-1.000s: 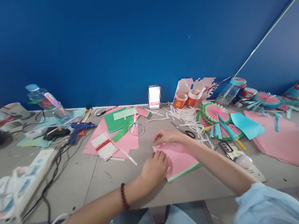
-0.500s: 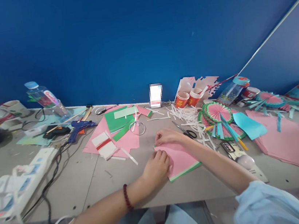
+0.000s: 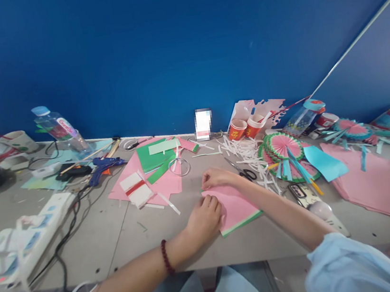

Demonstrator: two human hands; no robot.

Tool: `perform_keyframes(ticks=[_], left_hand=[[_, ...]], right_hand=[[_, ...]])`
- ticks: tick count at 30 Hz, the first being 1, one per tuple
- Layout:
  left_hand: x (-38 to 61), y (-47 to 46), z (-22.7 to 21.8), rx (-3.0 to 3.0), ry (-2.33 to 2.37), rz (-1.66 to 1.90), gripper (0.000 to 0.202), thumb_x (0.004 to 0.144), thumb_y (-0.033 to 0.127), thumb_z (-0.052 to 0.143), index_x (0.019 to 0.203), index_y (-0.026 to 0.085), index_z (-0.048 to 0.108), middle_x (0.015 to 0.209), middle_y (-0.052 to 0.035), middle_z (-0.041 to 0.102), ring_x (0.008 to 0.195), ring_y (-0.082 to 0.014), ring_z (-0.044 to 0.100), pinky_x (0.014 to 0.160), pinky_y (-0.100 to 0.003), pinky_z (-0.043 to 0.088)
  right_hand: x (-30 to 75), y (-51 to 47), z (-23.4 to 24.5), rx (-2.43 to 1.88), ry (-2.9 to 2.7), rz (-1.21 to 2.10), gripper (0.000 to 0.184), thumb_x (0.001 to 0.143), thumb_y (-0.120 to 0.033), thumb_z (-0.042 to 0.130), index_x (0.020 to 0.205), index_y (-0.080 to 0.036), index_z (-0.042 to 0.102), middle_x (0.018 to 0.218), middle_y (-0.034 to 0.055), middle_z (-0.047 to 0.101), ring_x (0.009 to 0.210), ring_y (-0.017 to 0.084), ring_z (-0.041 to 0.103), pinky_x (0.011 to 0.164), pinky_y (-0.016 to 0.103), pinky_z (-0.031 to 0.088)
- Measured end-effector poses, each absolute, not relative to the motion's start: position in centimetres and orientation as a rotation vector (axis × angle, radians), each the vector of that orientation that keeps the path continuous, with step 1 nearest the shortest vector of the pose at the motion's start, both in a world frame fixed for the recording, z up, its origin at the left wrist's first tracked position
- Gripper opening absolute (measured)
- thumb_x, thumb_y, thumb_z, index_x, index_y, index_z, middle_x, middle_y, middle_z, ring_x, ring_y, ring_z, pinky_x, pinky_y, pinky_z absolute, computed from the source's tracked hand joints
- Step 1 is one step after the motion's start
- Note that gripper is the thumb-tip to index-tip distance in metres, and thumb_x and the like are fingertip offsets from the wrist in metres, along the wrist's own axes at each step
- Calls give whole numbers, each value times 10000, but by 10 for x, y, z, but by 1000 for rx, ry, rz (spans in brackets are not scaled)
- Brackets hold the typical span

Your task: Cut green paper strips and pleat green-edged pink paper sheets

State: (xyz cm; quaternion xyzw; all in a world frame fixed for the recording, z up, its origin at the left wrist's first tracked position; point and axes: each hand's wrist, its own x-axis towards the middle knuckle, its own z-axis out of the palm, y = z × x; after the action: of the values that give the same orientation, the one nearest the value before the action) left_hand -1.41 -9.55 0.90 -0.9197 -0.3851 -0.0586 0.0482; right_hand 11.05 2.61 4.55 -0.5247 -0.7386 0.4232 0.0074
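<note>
A pink sheet with green and white layers under it (image 3: 237, 207) lies on the grey table (image 3: 127, 231) in front of me. My left hand (image 3: 204, 219) rests on its near left edge, fingers curled and pressed on the paper. Pinching the far left corner of the sheet is my right hand (image 3: 217, 177). A red bead bracelet sits on my left wrist. Black-handled scissors (image 3: 241, 171) lie just right of my right hand.
Pink and green sheets (image 3: 151, 173), a blue glue gun (image 3: 103, 170), a power strip (image 3: 30, 237) and a water bottle (image 3: 58, 128) are on the left. Paper fans (image 3: 284, 151), two red cups (image 3: 245, 129), white paper strips, a phone (image 3: 304, 194) and a pink stack (image 3: 376, 189) are on the right.
Both hands stay on the pink sheet, almost still. The view has shifted slightly.
</note>
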Motion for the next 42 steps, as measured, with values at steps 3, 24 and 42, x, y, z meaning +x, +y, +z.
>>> perform_keyframes(ticks=[3,24,42], left_hand=[[-14,-95,9,-2826,-1192,-193,297,908,318,450,1082,122,589,1039,-149,592,991,-278,510,797,-409,434],[-14,-96,11,-2791,-1174,-138,322,914,347,444,1097,128,593,1063,-140,589,1013,-278,509,816,-391,427],[-14,-97,9,-2729,-1143,-178,356,900,360,479,1102,88,589,1083,-158,586,1020,-280,506,811,-388,428]], right_hand=[[111,27,45,-1633,-2318,1310,70,636,-222,695,668,-164,719,676,4,707,670,132,605,545,184,398],[110,34,36,-1657,-2374,1270,80,600,-238,718,646,-173,712,657,-4,694,640,126,592,503,184,377],[106,29,40,-1715,-2444,1142,74,608,-200,691,672,-167,710,675,-1,701,639,117,608,484,163,365]])
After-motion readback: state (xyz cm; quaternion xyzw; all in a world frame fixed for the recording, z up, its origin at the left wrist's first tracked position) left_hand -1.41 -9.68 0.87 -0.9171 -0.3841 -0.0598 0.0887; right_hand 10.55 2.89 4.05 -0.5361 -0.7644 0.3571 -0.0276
